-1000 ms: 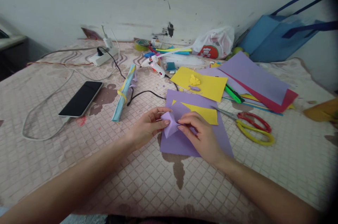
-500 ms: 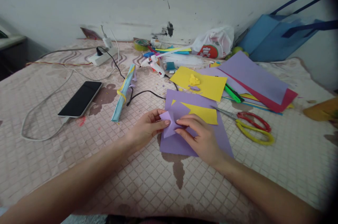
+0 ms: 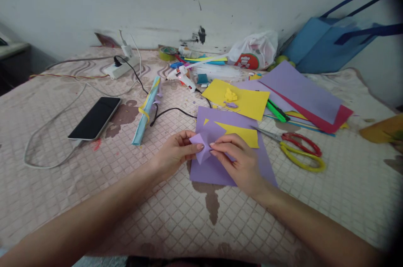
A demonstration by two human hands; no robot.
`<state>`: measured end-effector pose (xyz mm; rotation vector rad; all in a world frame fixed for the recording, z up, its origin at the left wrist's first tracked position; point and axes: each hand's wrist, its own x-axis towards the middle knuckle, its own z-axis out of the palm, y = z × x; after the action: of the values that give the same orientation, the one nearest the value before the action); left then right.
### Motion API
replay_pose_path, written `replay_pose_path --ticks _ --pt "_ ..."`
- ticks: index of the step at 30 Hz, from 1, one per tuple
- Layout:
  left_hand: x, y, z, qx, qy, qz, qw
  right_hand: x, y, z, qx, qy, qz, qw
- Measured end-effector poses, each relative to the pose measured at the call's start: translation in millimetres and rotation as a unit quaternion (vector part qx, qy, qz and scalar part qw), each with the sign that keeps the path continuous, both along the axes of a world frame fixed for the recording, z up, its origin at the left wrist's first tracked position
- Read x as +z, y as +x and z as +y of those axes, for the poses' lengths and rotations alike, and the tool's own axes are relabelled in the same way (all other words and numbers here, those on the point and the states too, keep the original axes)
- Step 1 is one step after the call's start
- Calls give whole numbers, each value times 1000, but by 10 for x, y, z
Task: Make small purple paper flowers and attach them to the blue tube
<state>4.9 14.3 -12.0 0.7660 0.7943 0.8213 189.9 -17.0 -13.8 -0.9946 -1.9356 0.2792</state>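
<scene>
A small piece of folded light-purple paper is held between both hands. My left hand pinches its left part, thumb on top. At its right edge, my right hand pinches the paper between thumb and fingertips. Beneath the hands lies a larger purple sheet, with a cut yellow paper piece on it. Scissors with one red and one yellow handle rest just to the right, their blade tips over the purple sheet's edge.
A phone on a cable and a light-blue paper strip wrapped with yellow lie left. Behind are a glue gun, a yellow sheet bearing scraps, and a power strip. A green cutter and stacked sheets sit right.
The small purple paper has tilted slightly and shows a more pointed shape between the fingers. Both hands keep their pinch in nearly the same place.
</scene>
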Motion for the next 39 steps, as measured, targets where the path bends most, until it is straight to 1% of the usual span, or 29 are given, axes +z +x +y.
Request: replay_pose_path --ticks 12,21,28,31,35,39 --pt "17 -10 -8 -11 12 -27 1000 32 10 16 14 -84 57 995" --pt "-1 -14 -12 -16 32 -25 999 26 17 19 33 -104 55 992" --pt "-5 -13 -6 -15 19 -32 999 32 21 30 38 -129 54 989" --pt "-4 -14 5 -22 14 -31 999 30 17 26 34 -121 50 991" --pt "2 -20 11 -23 18 7 1000 15 12 16 29 -86 32 995" --pt "14 -16 -3 -17 27 28 999 11 6 15 32 -75 30 996"
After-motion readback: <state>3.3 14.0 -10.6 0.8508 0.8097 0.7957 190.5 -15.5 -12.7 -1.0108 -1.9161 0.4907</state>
